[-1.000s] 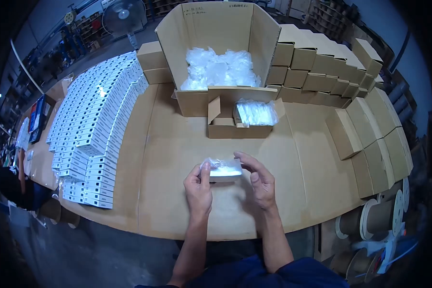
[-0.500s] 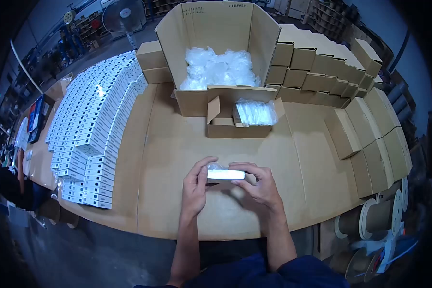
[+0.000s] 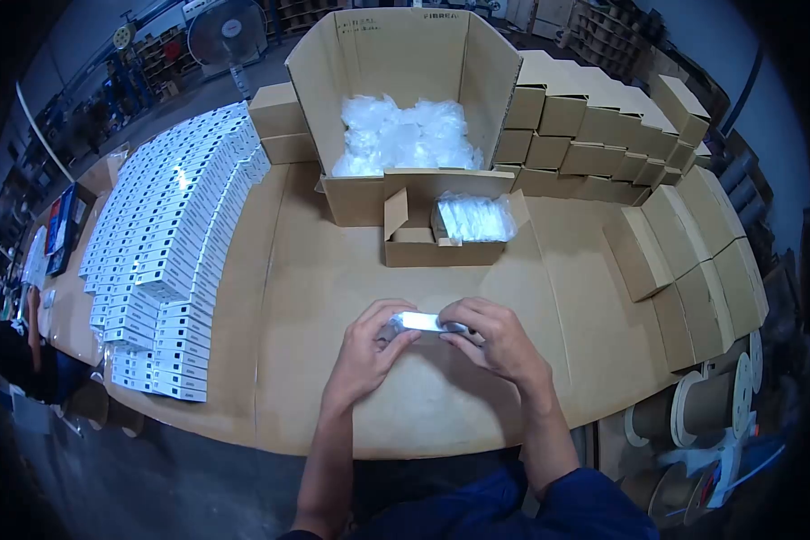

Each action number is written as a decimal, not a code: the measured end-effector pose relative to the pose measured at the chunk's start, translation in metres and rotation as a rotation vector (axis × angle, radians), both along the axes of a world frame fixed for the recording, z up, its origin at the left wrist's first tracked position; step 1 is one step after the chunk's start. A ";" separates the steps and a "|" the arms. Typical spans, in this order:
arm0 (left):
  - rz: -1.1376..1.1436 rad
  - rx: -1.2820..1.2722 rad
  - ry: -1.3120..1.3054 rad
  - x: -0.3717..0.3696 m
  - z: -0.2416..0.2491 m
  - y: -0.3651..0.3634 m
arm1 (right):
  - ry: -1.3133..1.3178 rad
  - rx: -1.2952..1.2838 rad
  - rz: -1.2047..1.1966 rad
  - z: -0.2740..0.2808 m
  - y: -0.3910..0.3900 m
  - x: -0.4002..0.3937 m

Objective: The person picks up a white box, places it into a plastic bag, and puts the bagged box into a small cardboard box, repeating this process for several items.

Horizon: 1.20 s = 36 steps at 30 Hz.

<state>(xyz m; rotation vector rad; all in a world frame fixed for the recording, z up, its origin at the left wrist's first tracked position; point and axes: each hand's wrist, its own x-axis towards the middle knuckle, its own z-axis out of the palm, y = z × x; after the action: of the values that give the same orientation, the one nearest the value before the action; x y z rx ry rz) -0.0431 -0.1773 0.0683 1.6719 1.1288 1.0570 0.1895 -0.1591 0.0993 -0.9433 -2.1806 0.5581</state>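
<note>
A small white box (image 3: 421,321) is held between both hands above the cardboard-covered table (image 3: 333,270). Clear plastic wrap shows at its left end. My left hand (image 3: 365,346) grips that left end, thumb in front and fingers behind. At the right end, my right hand (image 3: 493,338) pinches the box or its wrap with thumb and fingers. Beyond the hands stands a small open carton (image 3: 445,255), its right part filled with a row of plastic-wrapped white boxes (image 3: 473,220).
A large open carton (image 3: 403,54) full of clear plastic bags (image 3: 405,135) stands behind. Stacked white boxes (image 3: 175,216) cover the left side. Closed brown cartons (image 3: 594,126) pile up at back right, more (image 3: 706,261) at right. Another person (image 3: 22,351) is at far left.
My right hand has turned over the box's right end, its fingers curling more. My left thumb has come across the front of the box. The view has shifted slightly.
</note>
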 end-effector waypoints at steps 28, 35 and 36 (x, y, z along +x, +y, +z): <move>0.083 0.729 0.760 0.028 -0.035 0.093 | 0.086 0.529 -0.439 -0.004 0.112 -0.025; 0.110 0.596 0.779 0.024 -0.057 0.088 | 0.087 0.363 -0.530 -0.045 0.119 -0.037; 0.116 0.588 0.782 0.025 -0.059 0.088 | 0.065 0.349 -0.539 -0.047 0.122 -0.037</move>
<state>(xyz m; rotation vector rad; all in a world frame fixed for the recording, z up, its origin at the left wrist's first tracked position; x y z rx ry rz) -0.0183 -0.0889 0.0091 2.6549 1.4933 0.8592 0.1522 -0.0371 0.0524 -1.2266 -1.7761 -0.0480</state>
